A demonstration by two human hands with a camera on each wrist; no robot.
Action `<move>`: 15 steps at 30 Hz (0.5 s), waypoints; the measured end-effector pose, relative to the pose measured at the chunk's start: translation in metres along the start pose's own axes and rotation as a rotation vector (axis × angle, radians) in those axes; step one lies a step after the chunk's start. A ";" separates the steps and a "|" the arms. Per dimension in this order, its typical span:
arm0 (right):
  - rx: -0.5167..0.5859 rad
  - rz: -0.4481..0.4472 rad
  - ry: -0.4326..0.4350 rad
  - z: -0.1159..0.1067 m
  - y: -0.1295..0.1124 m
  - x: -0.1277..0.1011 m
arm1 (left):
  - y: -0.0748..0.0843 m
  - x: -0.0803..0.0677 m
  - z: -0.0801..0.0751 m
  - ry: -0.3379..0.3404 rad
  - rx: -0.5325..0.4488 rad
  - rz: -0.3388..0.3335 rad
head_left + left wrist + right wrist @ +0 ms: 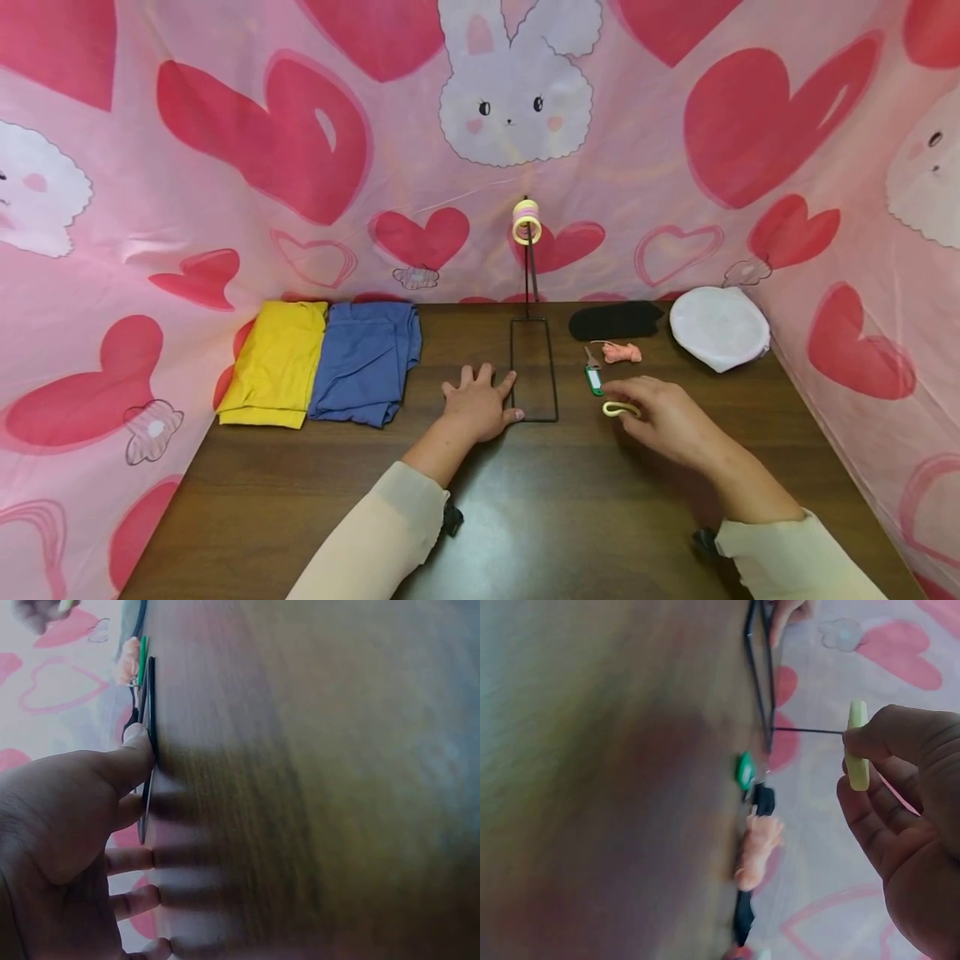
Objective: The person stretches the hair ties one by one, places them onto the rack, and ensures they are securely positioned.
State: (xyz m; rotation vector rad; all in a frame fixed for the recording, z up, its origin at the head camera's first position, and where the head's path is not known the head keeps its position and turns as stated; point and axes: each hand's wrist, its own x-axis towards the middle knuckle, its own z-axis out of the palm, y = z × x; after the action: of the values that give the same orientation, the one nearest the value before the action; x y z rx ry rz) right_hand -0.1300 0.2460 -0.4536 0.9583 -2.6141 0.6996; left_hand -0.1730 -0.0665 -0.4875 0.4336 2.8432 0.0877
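My left hand [477, 406] lies with spread fingers at the base of a black wire stand [557, 375], its thumb and index finger touching the frame's left side. In the left wrist view, the thumb [135, 754] rests against the black wire and the fingertips touch the table. My right hand [671, 421] pinches a pale yellow hair tie [858, 746] between thumb and fingers, held above the table right of the stand. Several yellow and pink hair ties [527, 221] hang on the stand's upper arm.
Right of the stand lie a key with a green tag [594, 380], a pink yarn bundle [622, 353], a black flat item [615, 320] and a white round pouch [718, 327]. Folded yellow cloth [277, 362] and blue cloth [363, 362] lie left. A patterned curtain [420, 183] surrounds the table.
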 end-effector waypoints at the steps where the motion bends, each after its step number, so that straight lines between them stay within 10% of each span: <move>1: -0.004 -0.013 0.014 0.000 -0.001 0.003 | 0.000 0.000 0.000 -0.001 0.000 0.000; 15: 0.033 -0.125 0.163 -0.018 -0.029 0.048 | 0.000 0.001 0.004 0.003 -0.001 -0.003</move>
State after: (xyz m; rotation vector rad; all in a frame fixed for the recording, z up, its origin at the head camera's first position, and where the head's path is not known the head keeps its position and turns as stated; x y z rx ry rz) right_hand -0.1451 0.2110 -0.4093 1.0188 -2.3867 0.7569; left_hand -0.1729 -0.0666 -0.4913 0.4293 2.8467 0.0892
